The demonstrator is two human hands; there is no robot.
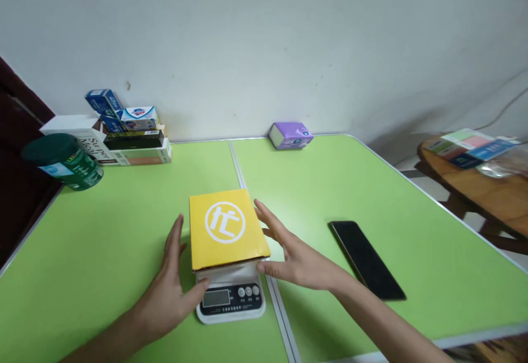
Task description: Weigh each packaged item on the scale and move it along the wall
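A yellow box (226,231) with a white circled emblem on its top sits on a white kitchen scale (231,318). It hides most of the weighing plate. The scale's dark display and round buttons show at the near side. My left hand (169,291) is beside the box's left side, fingers spread, with a gap between fingers and box; its thumb is near the front lower corner. My right hand (295,256) is open at the right side, thumb by the near right corner. Whether its fingertips touch the box I cannot tell.
On the green table (136,231), a black phone (367,258) lies to the right. A purple tissue pack (291,135) rests by the wall. At the back left are a green canister (78,162) and several stacked boxes (136,140). A wooden table (482,187) stands at right.
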